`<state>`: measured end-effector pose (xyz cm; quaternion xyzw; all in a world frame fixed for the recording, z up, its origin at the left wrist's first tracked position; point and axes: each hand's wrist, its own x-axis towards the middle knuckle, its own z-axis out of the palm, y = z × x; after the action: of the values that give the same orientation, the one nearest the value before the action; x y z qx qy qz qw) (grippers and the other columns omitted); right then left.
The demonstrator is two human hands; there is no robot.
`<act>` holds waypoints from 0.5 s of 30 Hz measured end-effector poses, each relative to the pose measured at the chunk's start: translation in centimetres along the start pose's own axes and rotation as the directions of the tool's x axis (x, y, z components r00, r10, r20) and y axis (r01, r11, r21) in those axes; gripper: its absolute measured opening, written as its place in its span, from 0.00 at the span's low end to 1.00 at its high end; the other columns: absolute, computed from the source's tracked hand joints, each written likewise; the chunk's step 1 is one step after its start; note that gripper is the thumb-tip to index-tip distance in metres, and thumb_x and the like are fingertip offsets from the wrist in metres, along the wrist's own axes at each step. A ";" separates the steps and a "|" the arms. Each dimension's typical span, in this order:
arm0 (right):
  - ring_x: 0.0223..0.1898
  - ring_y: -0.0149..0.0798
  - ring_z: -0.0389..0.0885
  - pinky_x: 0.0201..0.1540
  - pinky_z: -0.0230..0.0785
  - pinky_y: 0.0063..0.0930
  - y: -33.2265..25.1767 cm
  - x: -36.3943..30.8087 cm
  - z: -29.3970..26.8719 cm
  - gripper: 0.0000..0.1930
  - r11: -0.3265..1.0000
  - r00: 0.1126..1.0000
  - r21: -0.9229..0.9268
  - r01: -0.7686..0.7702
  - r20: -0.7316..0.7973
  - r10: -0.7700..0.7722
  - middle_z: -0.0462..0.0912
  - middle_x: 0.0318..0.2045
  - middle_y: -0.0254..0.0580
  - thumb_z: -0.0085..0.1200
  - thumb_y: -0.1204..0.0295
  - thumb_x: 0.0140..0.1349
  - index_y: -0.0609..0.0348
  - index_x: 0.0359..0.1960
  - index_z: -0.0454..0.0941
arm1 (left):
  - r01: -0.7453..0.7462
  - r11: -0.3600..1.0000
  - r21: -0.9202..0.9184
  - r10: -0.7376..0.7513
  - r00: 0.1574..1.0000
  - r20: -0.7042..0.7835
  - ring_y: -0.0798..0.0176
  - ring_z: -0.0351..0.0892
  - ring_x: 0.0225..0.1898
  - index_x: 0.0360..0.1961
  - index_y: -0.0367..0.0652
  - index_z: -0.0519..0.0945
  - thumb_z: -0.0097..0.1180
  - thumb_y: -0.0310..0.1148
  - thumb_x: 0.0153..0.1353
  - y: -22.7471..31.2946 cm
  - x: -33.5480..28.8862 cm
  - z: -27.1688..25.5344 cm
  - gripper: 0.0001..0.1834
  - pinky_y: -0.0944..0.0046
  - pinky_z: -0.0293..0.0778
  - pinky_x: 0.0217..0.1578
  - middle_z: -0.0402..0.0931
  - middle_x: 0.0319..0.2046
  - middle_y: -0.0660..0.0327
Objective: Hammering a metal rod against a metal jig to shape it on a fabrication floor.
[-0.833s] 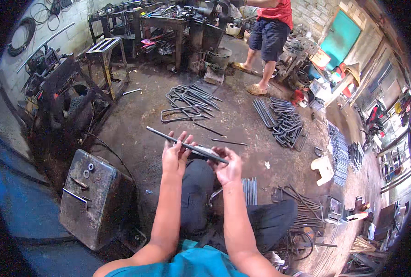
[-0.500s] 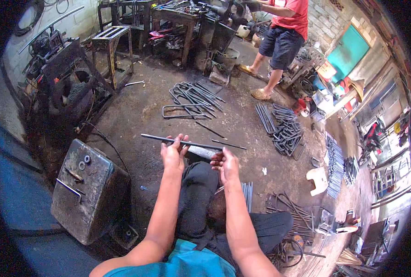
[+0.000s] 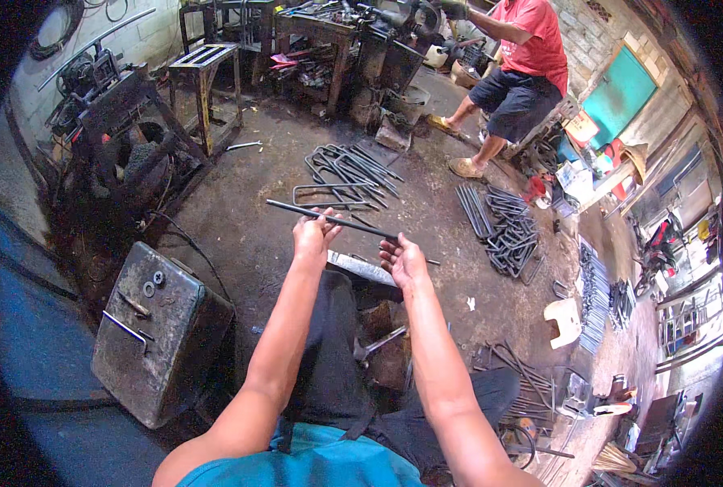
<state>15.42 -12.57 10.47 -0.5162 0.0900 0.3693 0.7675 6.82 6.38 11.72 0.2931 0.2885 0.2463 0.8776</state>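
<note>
Currently holding a dark straight rod (image 3: 353, 225) crosswise in mid-air, ahead of the body. Supported from below by the curled left hand (image 3: 313, 235), short of the left tip; gripped at the opposite end by the right hand (image 3: 404, 260). Beneath: pale metal slab (image 3: 361, 268), partly masked by the right hand. Beyond, on the floor: heap of U-bent rods (image 3: 353, 169); farther right, a second heap (image 3: 506, 235), then a white plastic stool (image 3: 563, 323). To the left: boxy metal block (image 3: 167, 325), with washer (image 3: 149, 288) and L-bent rod (image 3: 124, 330) on top; black cable (image 3: 191, 242) just behind. In background: co-worker in red shirt (image 3: 532, 40), beside cluttered machinery.
</note>
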 end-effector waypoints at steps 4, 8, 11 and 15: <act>0.31 0.37 0.77 0.32 0.68 0.34 -0.3 1.1 0.2 0.17 1.000 1.000 -0.008 0.003 -0.025 -0.003 0.81 0.33 0.38 0.38 0.55 0.69 0.55 0.39 0.73 | 0.004 0.999 -0.041 -0.004 1.000 -0.004 0.51 0.79 0.43 0.58 0.34 0.59 0.42 0.20 0.62 -0.5 1.6 -0.4 0.22 0.55 0.82 0.39 0.72 0.51 0.47; 0.31 0.37 0.77 0.32 0.69 0.34 -1.6 2.3 0.0 0.17 0.999 1.000 0.054 0.004 0.015 -0.005 0.81 0.35 0.38 0.39 0.55 0.69 0.56 0.40 0.73 | -0.002 0.998 -0.066 0.006 0.998 0.056 0.53 0.80 0.41 0.55 0.34 0.62 0.42 0.18 0.60 -0.9 3.0 -0.2 0.21 0.54 0.82 0.40 0.73 0.50 0.48; 0.33 0.37 0.77 0.33 0.69 0.35 -2.0 2.2 1.3 0.16 0.997 0.998 0.064 0.046 0.050 -0.049 0.81 0.37 0.38 0.42 0.57 0.67 0.55 0.41 0.73 | 0.013 0.989 -0.148 0.007 0.991 0.136 0.52 0.79 0.41 0.49 0.36 0.65 0.44 0.17 0.58 -0.7 3.7 -0.3 0.17 0.53 0.82 0.41 0.74 0.47 0.50; 0.34 0.38 0.78 0.33 0.70 0.35 -2.5 2.3 1.7 0.14 0.995 0.988 0.069 0.073 0.127 -0.082 0.81 0.40 0.40 0.44 0.60 0.66 0.56 0.43 0.70 | -0.034 0.982 -0.184 0.055 0.992 0.114 0.58 0.79 0.37 0.56 0.40 0.59 0.44 0.17 0.59 -0.4 3.4 0.8 0.23 0.51 0.78 0.48 0.71 0.49 0.50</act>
<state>18.32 -10.47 11.88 -0.4695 0.0315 0.3689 0.8016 9.88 7.81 10.79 0.2321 0.2057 0.2735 0.9105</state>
